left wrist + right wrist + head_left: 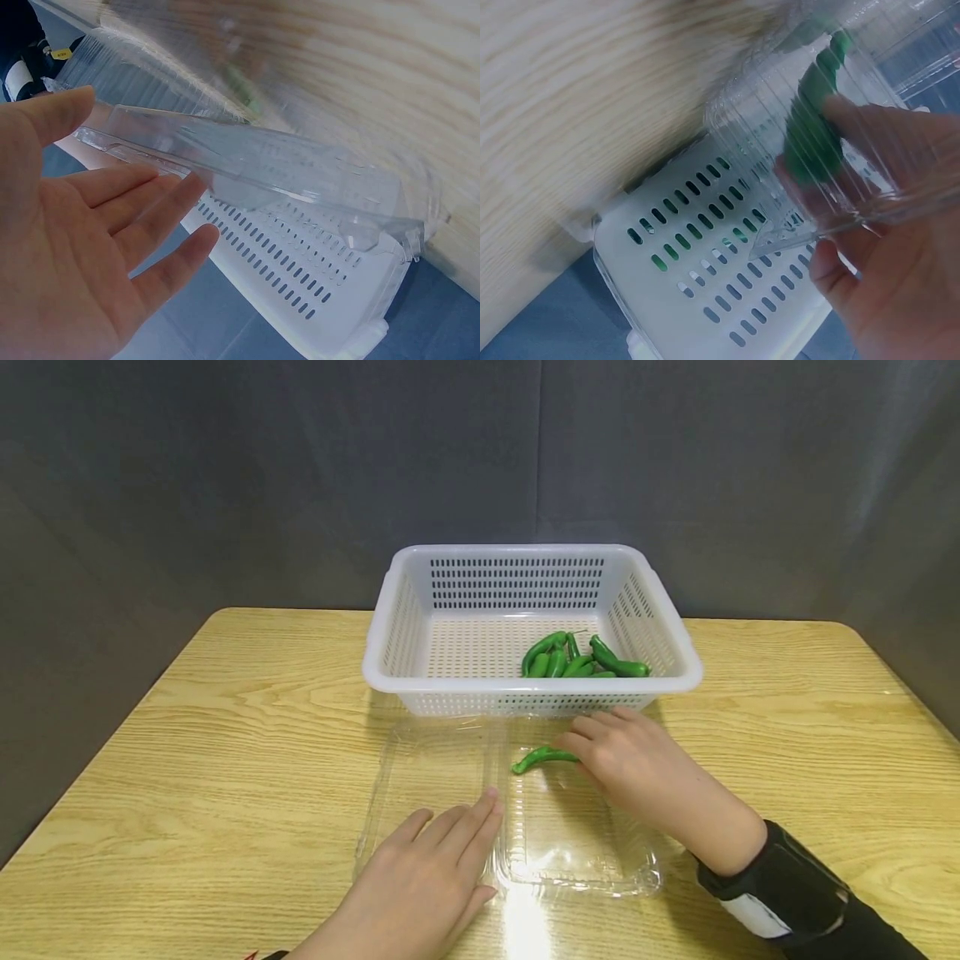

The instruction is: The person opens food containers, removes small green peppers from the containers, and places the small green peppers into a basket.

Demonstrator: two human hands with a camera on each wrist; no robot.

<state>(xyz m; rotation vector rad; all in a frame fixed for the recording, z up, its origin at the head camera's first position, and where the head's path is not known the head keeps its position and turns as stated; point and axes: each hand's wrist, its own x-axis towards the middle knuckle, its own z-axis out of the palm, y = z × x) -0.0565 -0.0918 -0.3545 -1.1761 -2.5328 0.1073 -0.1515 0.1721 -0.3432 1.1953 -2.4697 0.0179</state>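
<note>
A clear plastic clamshell box [562, 852] lies unfolded on the table, its two halves side by side. Inside the right half, near its far end, my right hand [618, 756] holds a green chili pepper [542, 757]. Through the clear wall, the right wrist view shows that pepper [814, 127] between the thumb and fingers of the right hand [900, 247]. My left hand [431, 868] has its fingers extended, the fingertips at the fold between the halves. In the left wrist view the left hand's palm [75, 255] faces the camera and holds nothing.
Behind the box stands a white slotted basket [517, 685] with several green peppers [558, 662] heaped at its right side. The wooden table [225, 735] stretches to both sides. A dark grey curtain [300, 485] hangs behind it.
</note>
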